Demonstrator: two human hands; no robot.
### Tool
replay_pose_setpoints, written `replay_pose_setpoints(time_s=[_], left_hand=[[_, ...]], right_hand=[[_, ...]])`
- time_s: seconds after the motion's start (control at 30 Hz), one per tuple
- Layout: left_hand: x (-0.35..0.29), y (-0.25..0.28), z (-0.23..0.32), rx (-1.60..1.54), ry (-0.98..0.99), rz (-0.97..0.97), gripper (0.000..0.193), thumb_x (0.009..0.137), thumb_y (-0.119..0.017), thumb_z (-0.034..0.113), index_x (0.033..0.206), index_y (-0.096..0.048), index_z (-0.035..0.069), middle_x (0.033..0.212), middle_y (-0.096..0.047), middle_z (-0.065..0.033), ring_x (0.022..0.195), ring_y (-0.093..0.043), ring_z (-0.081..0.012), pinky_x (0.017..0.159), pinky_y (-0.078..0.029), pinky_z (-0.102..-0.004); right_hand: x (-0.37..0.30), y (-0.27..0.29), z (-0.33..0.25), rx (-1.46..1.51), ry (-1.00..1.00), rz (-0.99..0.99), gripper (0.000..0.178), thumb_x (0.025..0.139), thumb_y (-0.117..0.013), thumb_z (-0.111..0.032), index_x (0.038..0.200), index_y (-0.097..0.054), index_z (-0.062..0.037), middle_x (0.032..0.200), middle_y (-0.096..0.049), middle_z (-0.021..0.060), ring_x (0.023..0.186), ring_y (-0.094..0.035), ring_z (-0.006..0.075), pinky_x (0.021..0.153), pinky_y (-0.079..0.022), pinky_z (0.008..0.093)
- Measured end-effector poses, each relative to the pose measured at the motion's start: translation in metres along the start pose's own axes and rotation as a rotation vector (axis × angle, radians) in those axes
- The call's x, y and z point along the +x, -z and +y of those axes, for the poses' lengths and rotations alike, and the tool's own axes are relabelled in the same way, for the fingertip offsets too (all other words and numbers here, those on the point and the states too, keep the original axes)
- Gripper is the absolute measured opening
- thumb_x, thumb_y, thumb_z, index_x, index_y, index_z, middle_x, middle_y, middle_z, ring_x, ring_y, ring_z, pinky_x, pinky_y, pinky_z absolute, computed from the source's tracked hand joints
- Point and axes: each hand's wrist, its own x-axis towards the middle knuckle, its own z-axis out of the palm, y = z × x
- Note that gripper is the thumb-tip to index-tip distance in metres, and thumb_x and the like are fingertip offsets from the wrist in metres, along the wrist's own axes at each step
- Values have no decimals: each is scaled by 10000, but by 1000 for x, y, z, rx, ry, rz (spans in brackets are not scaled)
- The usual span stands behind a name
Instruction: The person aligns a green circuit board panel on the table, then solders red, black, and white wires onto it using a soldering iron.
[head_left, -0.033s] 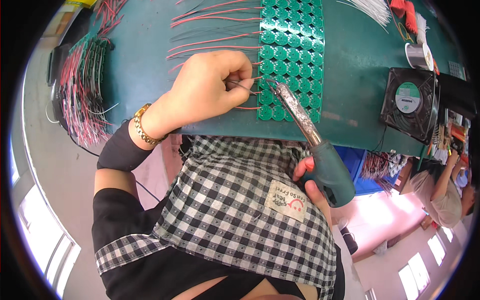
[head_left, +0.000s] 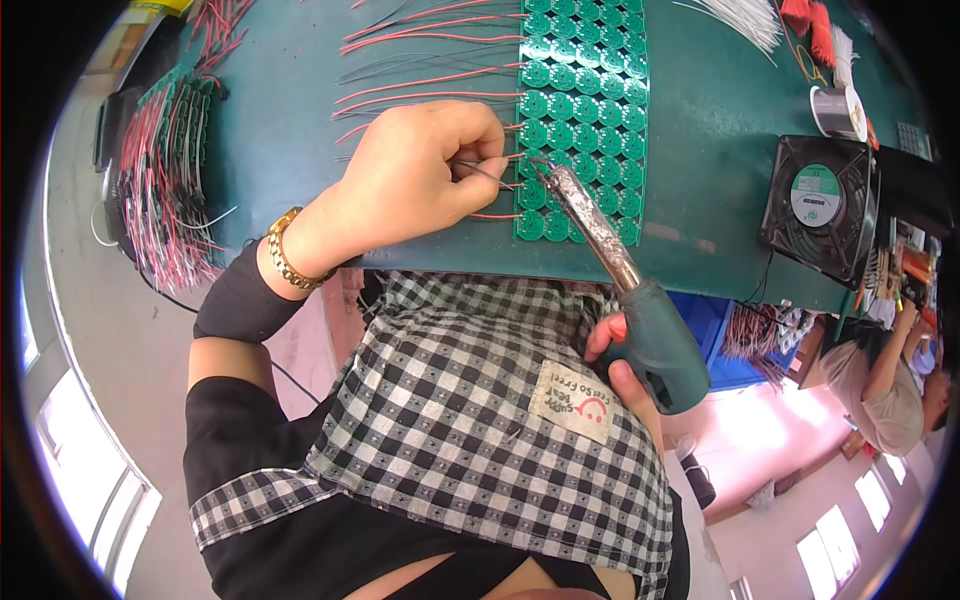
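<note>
My left hand (head_left: 415, 170) is closed in a pinch at the left edge of a green circuit board panel (head_left: 583, 107) made of rows of round boards. Between its thumb and fingers is a thin dark wire (head_left: 506, 184), which reaches the panel's edge beside a short red wire. Mostly hidden behind the handle, my right hand (head_left: 628, 385) is wrapped round a soldering iron (head_left: 668, 350) with a dark green grip. The iron's metal shaft slants up to the left, and its tip is over the panel close to the pinched wire. Whether the tip touches is too small to tell.
Red and black wires (head_left: 430, 95) stick out leftward from the panel. Wired panels (head_left: 165, 185) are piled at the left. To the right are a solder spool (head_left: 838, 112) and a black fan (head_left: 820, 205); white wires (head_left: 738, 25) lie behind. Another person (head_left: 880, 390) sits far right.
</note>
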Motion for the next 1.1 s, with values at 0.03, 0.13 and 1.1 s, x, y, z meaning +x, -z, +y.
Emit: replay_pose_setpoints(time_s=[0.03, 0.13, 1.1], left_hand=[[0, -2, -3, 7, -53, 25, 98, 731, -659, 2, 771, -571, 16, 656, -514, -10, 543, -453, -69, 471, -379, -217], [0, -4, -6, 16, -112, 57, 101, 730, -659, 1, 770, -568, 15, 653, -512, -9, 546, -454, -68, 477, -385, -216], [6, 1, -7, 138, -317, 184, 94, 786, -655, 109, 835, -594, 57, 719, -603, -82, 646, -606, -256, 575, -480, -324]], right_hand=[[1, -1, -2, -19, -1, 0, 208, 762, -644, -194, 825, -600, -1, 721, -583, 79, 638, -550, 183, 573, -444, 291], [2, -1, -1, -24, -35, -19, 221, 762, -653, -206, 831, -604, -3, 732, -583, 84, 634, -551, 178, 576, -450, 290], [-5, 3, 15, 131, 12, 52, 550, 778, -653, -275, 1183, -457, 41, 814, -562, 105, 702, -531, 164, 620, -432, 285]])
